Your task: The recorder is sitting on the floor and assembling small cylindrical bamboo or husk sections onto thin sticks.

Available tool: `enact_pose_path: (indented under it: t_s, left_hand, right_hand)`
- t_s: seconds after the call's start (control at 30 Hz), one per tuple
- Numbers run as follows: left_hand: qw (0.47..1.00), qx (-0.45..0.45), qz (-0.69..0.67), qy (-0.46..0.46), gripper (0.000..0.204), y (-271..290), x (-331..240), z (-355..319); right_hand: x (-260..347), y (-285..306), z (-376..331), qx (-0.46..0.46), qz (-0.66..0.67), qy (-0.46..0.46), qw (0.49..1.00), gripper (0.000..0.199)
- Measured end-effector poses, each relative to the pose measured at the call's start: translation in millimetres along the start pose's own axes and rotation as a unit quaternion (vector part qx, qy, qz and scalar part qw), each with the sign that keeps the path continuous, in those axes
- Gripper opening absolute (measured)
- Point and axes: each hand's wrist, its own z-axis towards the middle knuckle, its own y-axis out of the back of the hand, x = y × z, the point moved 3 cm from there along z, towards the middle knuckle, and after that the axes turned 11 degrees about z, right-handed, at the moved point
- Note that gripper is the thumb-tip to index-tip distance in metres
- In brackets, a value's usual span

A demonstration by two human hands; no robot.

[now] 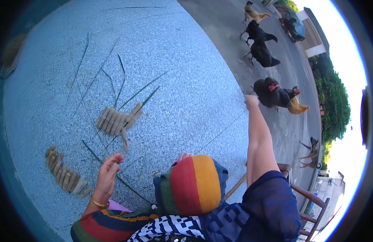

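Hovering open with fingers loosely curled, the left hand (108, 173) holds nothing above the speckled floor (174, 52); a green blade (114, 171) lies just under it. Left of it sits one row of sticks (63, 173), beyond it another (118, 120). The right hand (251, 101) stretches far out toward the hens (271, 92); its grip cannot be made out.

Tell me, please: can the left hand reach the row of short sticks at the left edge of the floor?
Probably yes. The left hand hangs open just right of that row of sticks, with only bare floor between.
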Motion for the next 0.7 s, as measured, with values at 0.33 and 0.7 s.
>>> enact_pose_path:
  t_s: [0.33,0.7]
  left_hand:
    - [0.998,-0.036,0.045,-0.010,0.039,5,1,6]
    - [0.966,-0.125,0.043,-0.223,0.029,14,-9,-6]
  right_hand:
    - [269,-128,-388,0.623,0.502,0.129,0.586,0.025]
    - [338,-117,-516,0.719,0.464,0.290,0.428,0.031]
